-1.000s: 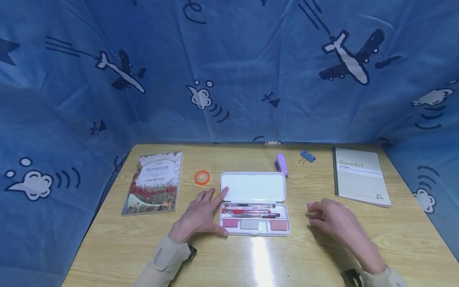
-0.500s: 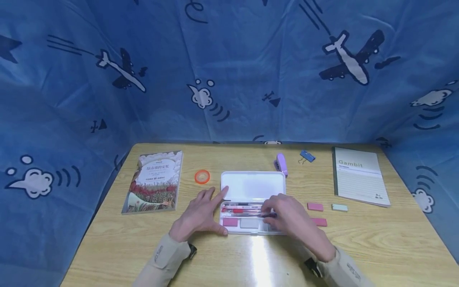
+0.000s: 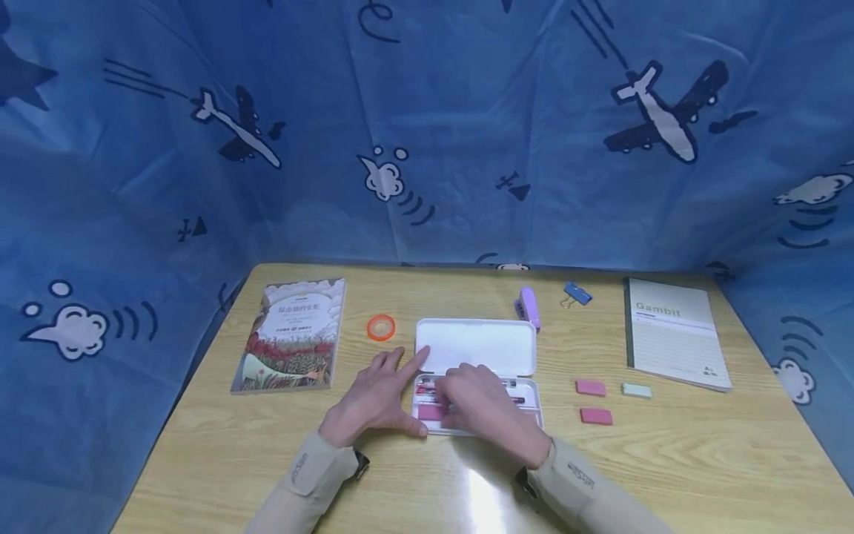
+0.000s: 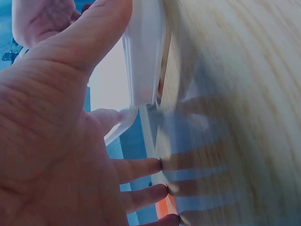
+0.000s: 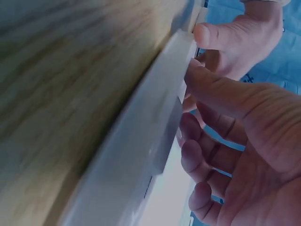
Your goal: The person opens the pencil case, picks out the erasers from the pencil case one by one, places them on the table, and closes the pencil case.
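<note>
A white pencil case lies unfolded on the table, its lid laid back. My left hand spreads at its left side, thumb on the front left corner and index finger at the lid. My right hand reaches over the tray with bent fingers. Its fingertips are at the right end of a pink eraser in the left compartment; whether they pinch it I cannot tell. Several pens lie in the back compartment, partly covered by the right hand, which also hides the middle of the front row.
Right of the case lie two pink erasers and a mint eraser. Behind it stand a purple stapler and a blue binder clip. An orange tape roll and a book are left, a notebook right.
My right hand has moved left, from the loose erasers on the table, across the case's right end, to its left compartment. My left hand has stayed at the case's left side.
</note>
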